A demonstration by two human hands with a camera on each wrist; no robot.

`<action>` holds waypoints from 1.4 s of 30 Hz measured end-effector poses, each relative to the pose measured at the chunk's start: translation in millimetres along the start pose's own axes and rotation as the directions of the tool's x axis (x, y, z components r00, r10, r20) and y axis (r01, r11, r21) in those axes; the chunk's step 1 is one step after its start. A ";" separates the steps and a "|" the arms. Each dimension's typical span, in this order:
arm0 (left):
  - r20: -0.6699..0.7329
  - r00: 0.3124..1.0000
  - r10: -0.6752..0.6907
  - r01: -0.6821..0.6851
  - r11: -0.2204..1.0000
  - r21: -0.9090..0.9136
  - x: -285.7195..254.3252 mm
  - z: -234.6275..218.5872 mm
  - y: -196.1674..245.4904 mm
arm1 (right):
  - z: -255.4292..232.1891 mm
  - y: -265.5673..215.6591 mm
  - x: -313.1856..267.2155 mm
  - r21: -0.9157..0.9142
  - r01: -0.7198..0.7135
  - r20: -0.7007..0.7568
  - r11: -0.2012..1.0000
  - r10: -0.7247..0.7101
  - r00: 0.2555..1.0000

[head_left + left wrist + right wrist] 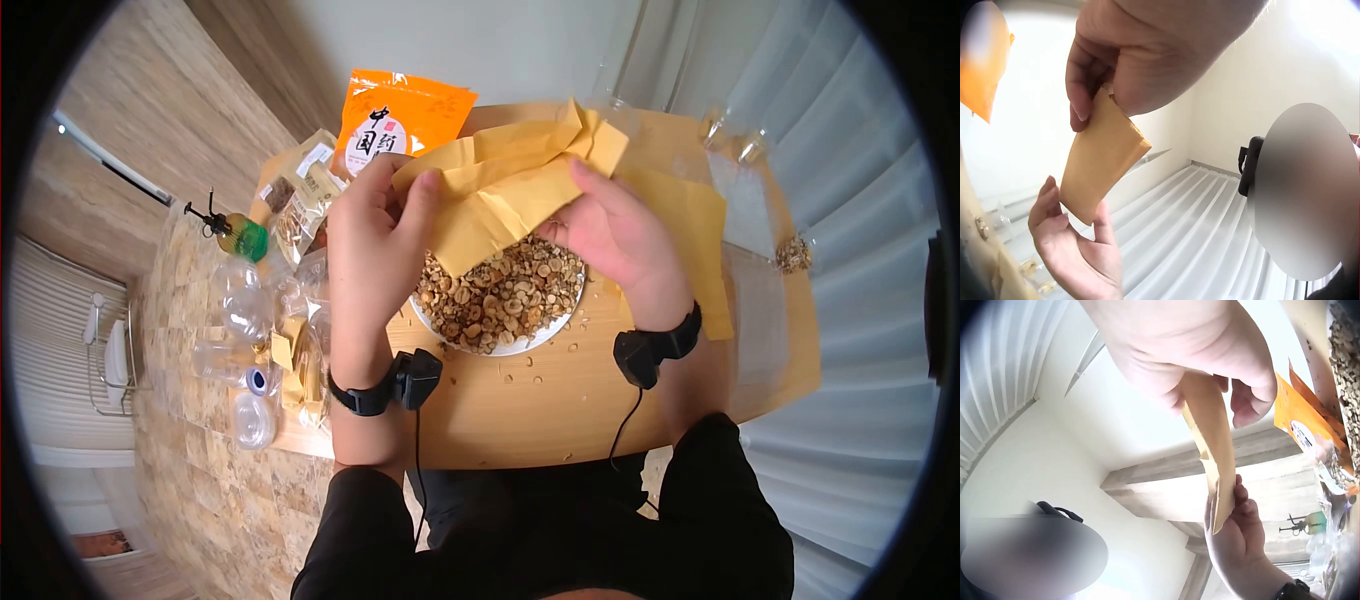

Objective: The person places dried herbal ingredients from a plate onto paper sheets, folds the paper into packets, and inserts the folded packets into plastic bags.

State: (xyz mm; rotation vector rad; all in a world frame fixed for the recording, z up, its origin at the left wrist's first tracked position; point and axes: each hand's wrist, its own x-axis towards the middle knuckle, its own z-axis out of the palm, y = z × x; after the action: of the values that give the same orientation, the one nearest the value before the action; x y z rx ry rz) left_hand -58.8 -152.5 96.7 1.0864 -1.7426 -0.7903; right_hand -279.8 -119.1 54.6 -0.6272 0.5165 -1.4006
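A creased yellow paper bag (500, 185) is held up between both hands, over a white plate (520, 347) heaped with dried herb slices (500, 300). My left hand (378, 235) pinches the bag's left end between thumb and fingers. At the right end, my right hand (625, 235) has its thumb on top of the paper and its fingers underneath. In the left wrist view the bag (1094, 156) hangs edge-on between the two hands. The right wrist view shows the bag (1213, 444) narrow and folded, stretching from one hand to the other.
Flat yellow paper (680, 230) lies right of the plate. An orange pouch (410, 115) stands behind. A green spray bottle (245, 238), clear plastic containers (243, 305) and packets (300, 210) are on the left. Small clear bags (793, 253) lie at the right edge; crumbs dot the table (500, 420).
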 end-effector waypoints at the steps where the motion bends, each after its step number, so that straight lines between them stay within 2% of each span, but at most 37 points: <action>1: -0.001 1.000 0.002 -0.002 1.000 0.000 0.5 0.6 1.3 | 4.7 0.8 -1.5 0.001 -0.053 0.020 0.999 0.053 0.998; 2: 0.040 0.999 -0.028 0.027 0.999 0.036 0.9 1.7 2.7 | 7.3 2.3 -3.0 0.002 -0.107 0.038 0.994 0.107 0.994; 4: 0.079 0.995 -0.065 0.059 0.995 0.077 2.2 1.2 0.5 | 4.0 2.6 -2.8 0.007 -0.104 0.038 0.995 0.104 0.994; 6: 0.079 0.996 0.049 -0.065 0.976 0.207 6.5 2.3 -10.0 | 4.7 2.4 -3.2 0.014 -0.103 0.035 0.995 0.102 0.994; 7: 0.085 0.991 0.108 -0.119 0.982 0.144 8.3 5.8 -16.0 | 8.5 0.0 -3.9 -0.033 -0.080 -0.005 0.996 0.080 0.997; 8: 0.085 0.991 0.106 -0.118 0.983 0.144 8.5 5.2 -17.8 | 10.3 -1.4 -4.3 -0.082 -0.059 -0.044 0.995 0.055 0.998; 10: 0.171 0.924 0.342 -0.381 0.857 0.347 8.1 2.1 -17.1 | 8.2 -0.3 -4.6 -0.121 -0.066 -0.018 0.991 0.064 0.998; 11: 0.171 0.926 0.338 -0.377 0.859 0.347 6.6 2.0 -14.7 | 7.0 0.8 -5.0 -0.158 -0.071 0.008 0.985 0.073 0.997; 12: 0.201 0.960 0.195 -0.218 0.970 0.103 4.3 2.3 -11.3 | 5.7 1.7 -5.2 -0.157 -0.077 0.005 0.985 0.079 0.997; 13: 0.263 0.963 0.061 -0.024 0.990 -0.139 2.8 2.2 -9.1 | 4.3 2.3 -4.8 -0.177 -0.098 0.002 0.979 0.100 0.995; 14: 0.262 0.963 0.058 -0.021 0.990 -0.139 3.3 0.9 -9.1 | 3.1 2.7 -4.1 -0.196 -0.117 0.000 0.974 0.119 0.993; 16: 0.381 0.925 -0.002 0.127 0.944 -0.304 4.7 -2.4 -10.0 | -0.3 5.0 -3.5 -0.212 -0.122 0.017 0.970 0.128 0.992; 17: 0.381 0.925 -0.004 0.129 0.944 -0.303 4.2 -2.1 -8.0 | -1.2 5.8 -3.3 -0.229 -0.123 0.035 0.966 0.134 0.990; 19: 0.444 0.896 -0.009 0.235 0.858 -0.457 1.9 1.7 -3.3 | 1.2 6.7 -5.1 -0.256 -0.126 0.018 0.958 0.135 0.991; 21: 0.457 0.889 -0.020 0.245 0.864 -0.439 1.0 5.7 -3.1 | 1.9 7.5 -5.8 -0.284 -0.128 0.001 0.950 0.134 0.991; 23: 0.468 0.883 -0.031 0.253 0.871 -0.421 0.6 9.6 -4.3 | 2.0 8.3 -5.0 -0.400 -0.010 0.001 0.916 0.011 1.000; 24: 0.468 0.883 -0.023 0.265 0.848 -0.458 0.4 12.0 -5.7 | 2.8 8.1 -4.9 -0.401 -0.012 0.000 0.916 0.013 1.000; 26: 0.469 0.883 -0.014 0.276 0.824 -0.495 0.3 13.8 -5.7 | 5.4 6.0 -4.7 -0.608 0.052 -0.117 0.792 -0.154 0.981; 27: 0.456 0.890 -0.020 0.277 0.817 -0.505 -0.1 13.7 -4.4 | 7.2 7.0 -5.0 -0.609 0.051 -0.118 0.792 -0.154 0.981; 29: 0.444 0.896 -0.026 0.278 0.811 -0.514 0.1 14.3 -3.1 | 11.3 10.7 -5.4 -0.674 0.182 -0.097 0.716 -0.331 0.939; 30: 0.429 0.903 -0.036 0.274 0.816 -0.509 0.2 15.4 -2.9 | 11.7 10.4 -5.5 -0.674 0.181 -0.098 0.716 -0.330 0.939; 32: 0.418 0.907 -0.052 0.278 0.819 -0.501 1.5 16.9 -5.1 | 12.2 10.4 -7.1 -0.736 0.231 -0.006 0.636 -0.348 0.937; 33: 0.426 0.904 -0.037 0.279 0.807 -0.521 3.4 17.9 -8.1 | 11.1 10.7 -7.4 -0.735 0.219 -0.019 0.642 -0.341 0.940; 35: 0.426 0.903 -0.050 0.293 0.796 -0.529 1.7 19.5 -9.2 | 9.2 9.8 -5.6 -0.638 0.113 -0.057 0.762 -0.192 0.980; 36: 0.430 0.901 -0.054 0.299 0.795 -0.528 2.3 19.9 -10.3 | 14.0 8.7 -6.5 -0.637 0.107 -0.062 0.764 -0.190 0.980; 38: 0.444 0.895 -0.054 0.268 0.860 -0.434 2.8 20.1 -13.7 | 24.3 8.4 -8.6 -0.433 -0.021 -0.152 0.901 -0.050 0.987; 39: 0.445 0.894 -0.058 0.272 0.859 -0.434 3.4 20.5 -14.9 | 19.5 10.0 -7.9 -0.432 -0.025 -0.155 0.901 -0.047 0.987; 41: 0.470 0.881 -0.055 0.273 0.870 -0.410 4.1 21.5 -17.3 | 3.9 12.9 -3.8 -0.613 -0.054 -0.064 0.788 0.019 0.998; 42: 0.471 0.880 -0.058 0.276 0.870 -0.409 4.5 21.3 -17.4 | 0.5 12.1 -1.9 -0.613 -0.057 -0.066 0.788 0.021 0.998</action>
State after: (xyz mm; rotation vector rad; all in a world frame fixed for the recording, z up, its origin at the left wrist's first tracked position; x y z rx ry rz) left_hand -73.6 -162.6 75.2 0.7663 -1.6921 -1.5871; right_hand -270.8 -116.5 46.7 -1.0972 1.0491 -1.1993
